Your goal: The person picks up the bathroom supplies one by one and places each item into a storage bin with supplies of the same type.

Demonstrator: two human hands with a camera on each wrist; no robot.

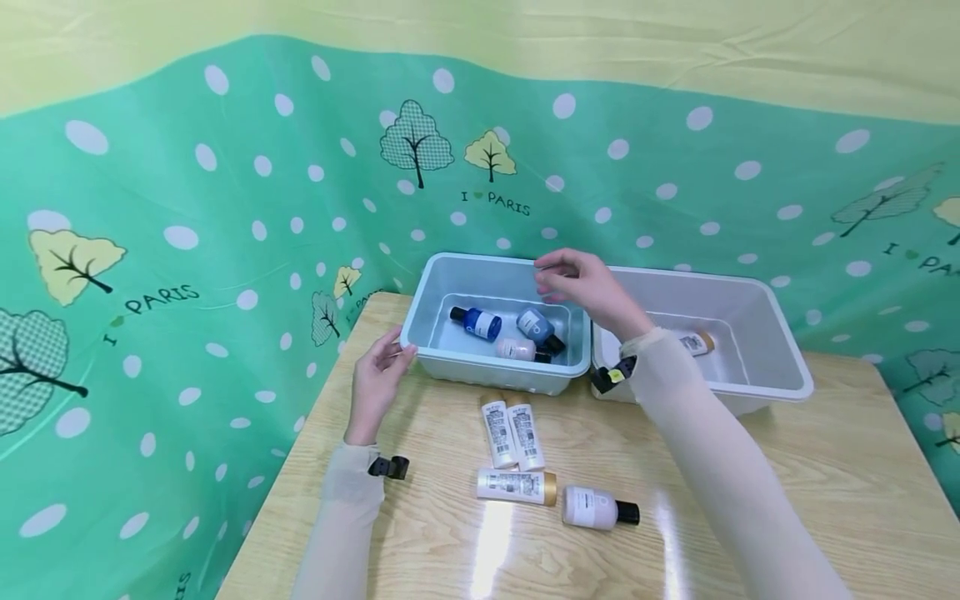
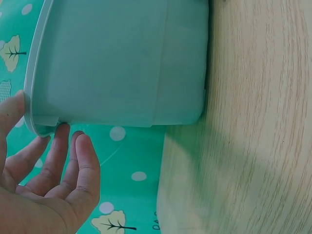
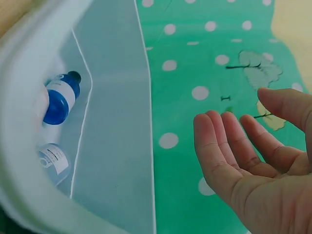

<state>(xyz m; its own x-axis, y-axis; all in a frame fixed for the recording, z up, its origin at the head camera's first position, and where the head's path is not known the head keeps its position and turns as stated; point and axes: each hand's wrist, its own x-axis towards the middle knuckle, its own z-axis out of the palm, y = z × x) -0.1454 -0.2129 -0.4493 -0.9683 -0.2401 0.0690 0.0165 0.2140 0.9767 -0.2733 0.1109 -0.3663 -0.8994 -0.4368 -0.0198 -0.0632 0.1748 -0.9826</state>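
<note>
A light blue plastic bin stands on the table with a dark blue bottle, a grey-blue bottle and a pale pink bottle lying inside. At its front left corner my left hand holds the rim, thumb on the outer edge and fingertips curled beneath the lip, as the left wrist view shows. My right hand hovers over the bin's right side, fingers loosely bent and holding nothing. In the right wrist view the dark blue bottle shows beyond the blurred rim.
A grey bin adjoins on the right, with a gold-capped white tube inside. In front lie white tubes, another tube sideways and a pale pink black-capped bottle. A patterned green curtain hangs behind.
</note>
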